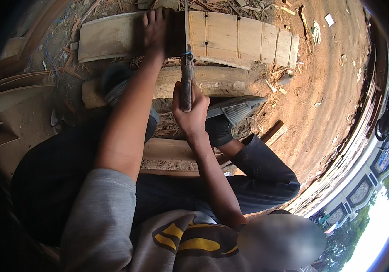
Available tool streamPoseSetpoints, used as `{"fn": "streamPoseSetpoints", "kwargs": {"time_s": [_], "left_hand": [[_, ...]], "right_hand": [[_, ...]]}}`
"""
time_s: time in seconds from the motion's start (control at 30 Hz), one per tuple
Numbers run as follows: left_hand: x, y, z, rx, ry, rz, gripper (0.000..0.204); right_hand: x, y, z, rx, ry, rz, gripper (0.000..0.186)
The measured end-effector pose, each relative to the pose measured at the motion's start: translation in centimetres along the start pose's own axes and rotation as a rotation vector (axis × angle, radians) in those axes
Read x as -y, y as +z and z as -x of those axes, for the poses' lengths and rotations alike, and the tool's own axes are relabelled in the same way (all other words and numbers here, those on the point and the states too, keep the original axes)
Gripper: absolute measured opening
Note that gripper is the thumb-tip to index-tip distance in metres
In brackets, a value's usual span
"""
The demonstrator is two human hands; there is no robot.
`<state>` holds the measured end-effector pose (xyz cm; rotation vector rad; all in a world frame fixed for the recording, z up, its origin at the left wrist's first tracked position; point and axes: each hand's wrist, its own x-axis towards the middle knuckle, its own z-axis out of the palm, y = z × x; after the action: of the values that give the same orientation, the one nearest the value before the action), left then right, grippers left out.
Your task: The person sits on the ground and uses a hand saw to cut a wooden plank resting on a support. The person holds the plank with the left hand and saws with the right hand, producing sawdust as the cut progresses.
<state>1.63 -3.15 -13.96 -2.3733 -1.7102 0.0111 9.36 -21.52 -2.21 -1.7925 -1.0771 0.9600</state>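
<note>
A pale plank (244, 38) lies crosswise at the top, with several dark crosswise lines and a few small holes on its right part. My left hand (155, 29) is laid on its left half, fingers apart, slightly blurred. My right hand (192, 111) is closed round the dark handle of a handsaw (187, 84). The saw's thin blade, seen nearly edge-on, points away from me across the plank, just right of my left hand. A bit of blue binding shows where blade and handle meet. Dark shadow covers the plank between hand and blade, so the contact there is hard to see.
Another thick timber (203, 81) lies nearer to me, with a shoe (235, 109) beside it. Curved boards (20, 95) are stacked at the left. Wood chips (276, 86) litter the reddish dirt ground (330, 90). A wall (362, 190) stands far right.
</note>
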Motion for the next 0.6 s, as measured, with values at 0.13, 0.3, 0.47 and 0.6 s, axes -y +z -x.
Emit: {"fn": "streamPoseSetpoints", "kwargs": {"time_s": [0.13, 0.3, 0.47, 0.6], "left_hand": [[0.3, 1.4, 0.0, -0.090, -0.019, 0.055, 0.028], [-0.2, -1.3, -0.5, -0.060, -0.018, 0.137, 0.024], [0.3, 0.0, -0.1, -0.141, 0.004, 0.103, 0.026], [-0.1, -1.6, 0.0, -0.108, -0.004, 0.139, 0.030]], "right_hand": [[-2.3, -0.8, 6.3, -0.005, -0.078, 0.042, 0.009], [-2.1, -1.6, 6.0, -0.008, 0.098, -0.039, 0.015], [-0.5, -1.4, 6.6, -0.033, 0.200, -0.093, 0.020], [-4.2, -3.1, 9.0, 0.038, 0.013, -0.014, 0.021]]}}
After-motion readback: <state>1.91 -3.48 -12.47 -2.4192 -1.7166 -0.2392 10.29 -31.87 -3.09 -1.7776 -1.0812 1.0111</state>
